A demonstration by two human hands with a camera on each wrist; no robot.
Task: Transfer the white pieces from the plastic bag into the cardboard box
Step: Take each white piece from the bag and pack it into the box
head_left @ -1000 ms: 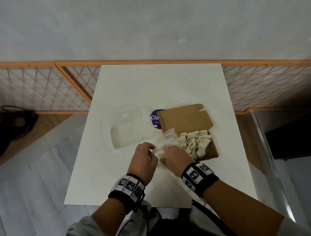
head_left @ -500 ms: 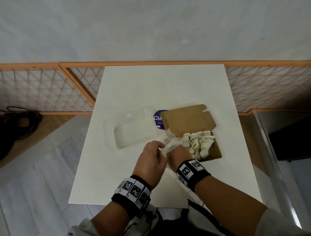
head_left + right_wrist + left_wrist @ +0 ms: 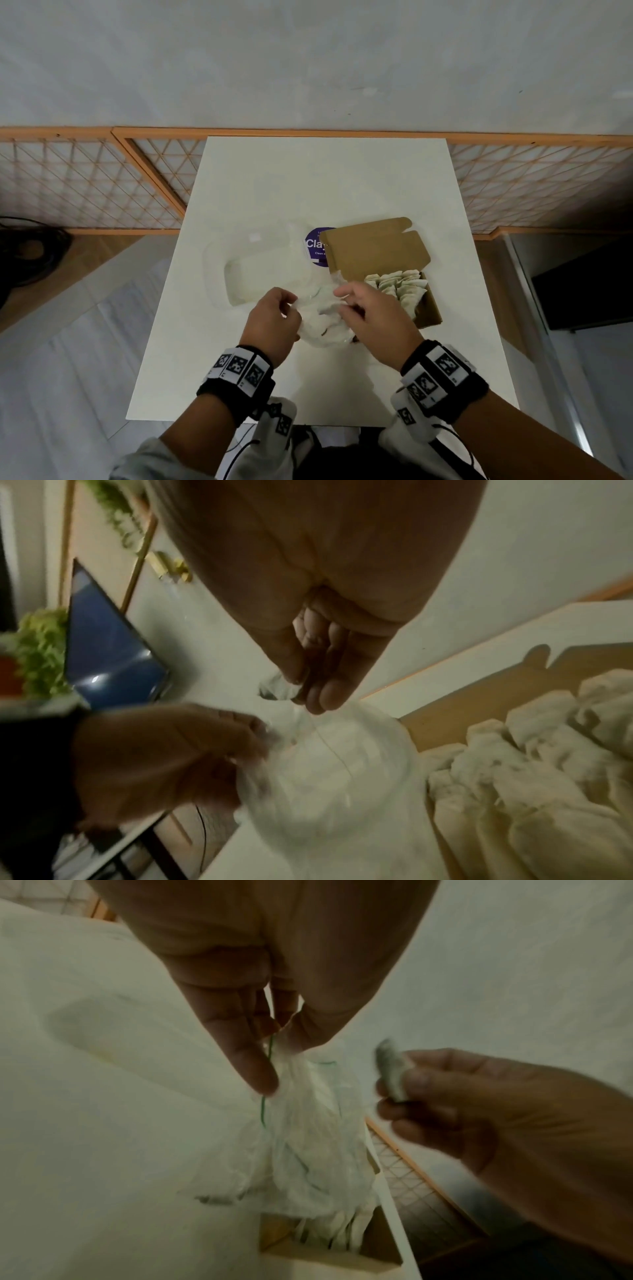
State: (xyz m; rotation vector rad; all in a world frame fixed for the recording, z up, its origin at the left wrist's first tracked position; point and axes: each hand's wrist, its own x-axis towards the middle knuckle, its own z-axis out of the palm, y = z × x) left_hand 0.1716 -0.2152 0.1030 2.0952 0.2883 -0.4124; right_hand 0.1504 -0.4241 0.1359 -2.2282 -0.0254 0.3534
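1. Left hand (image 3: 274,320): centre of the head view, thumb and fingers pinching the plastic bag (image 3: 325,322) at its gathered top.
2. Right hand (image 3: 376,317): just right of the bag, fingers curled, pinching a small pale scrap (image 3: 390,1074), possibly bag film; blurred.
3. White pieces (image 3: 397,287): packed in the cardboard box (image 3: 376,250), centre right, lid open.
4. Clear tray (image 3: 260,270): left of the box, on the white table (image 3: 325,178).

Plastic bag (image 3: 325,325) between left hand (image 3: 274,325) and right hand (image 3: 380,322); cardboard box (image 3: 380,263) of white pieces (image 3: 399,287) just beside
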